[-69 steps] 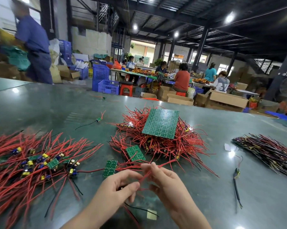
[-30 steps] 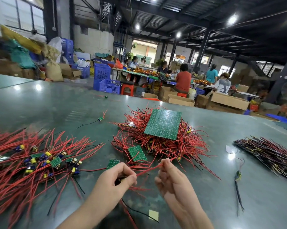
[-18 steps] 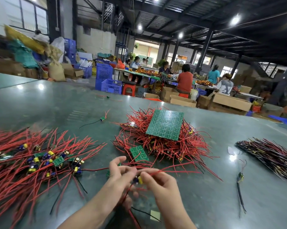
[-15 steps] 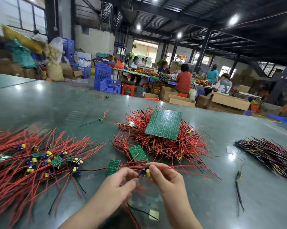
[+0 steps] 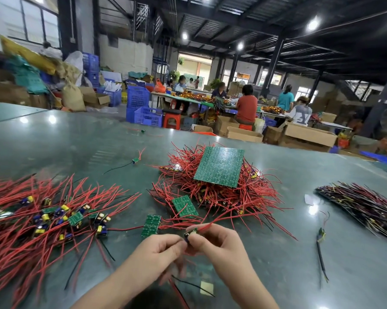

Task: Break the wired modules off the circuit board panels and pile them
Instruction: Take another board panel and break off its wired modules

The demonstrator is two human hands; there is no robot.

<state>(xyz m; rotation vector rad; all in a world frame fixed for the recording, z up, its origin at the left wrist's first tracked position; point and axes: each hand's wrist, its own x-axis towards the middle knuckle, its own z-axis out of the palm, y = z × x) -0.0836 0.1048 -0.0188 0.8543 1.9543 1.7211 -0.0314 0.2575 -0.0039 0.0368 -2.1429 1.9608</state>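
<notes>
Pinching one small green wired module [image 5: 190, 233] between my left hand [image 5: 163, 248] and right hand [image 5: 212, 241], fingertips clamped close, so it snaps free for the red-wired pile [image 5: 54, 217].

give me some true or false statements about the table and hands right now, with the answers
1. Both hands pinch one small wired module. True.
2. The big green panel lies flat on the bare table. False: it sits tilted on top of the red-wire heap.
3. The pile of separated modules lies to the person's left. True.
4. The dark wire bundle is beside the left hand. False: it lies far to the right, beyond the right hand.
5. Two small green panel pieces lie just beyond the hands. True.
</notes>
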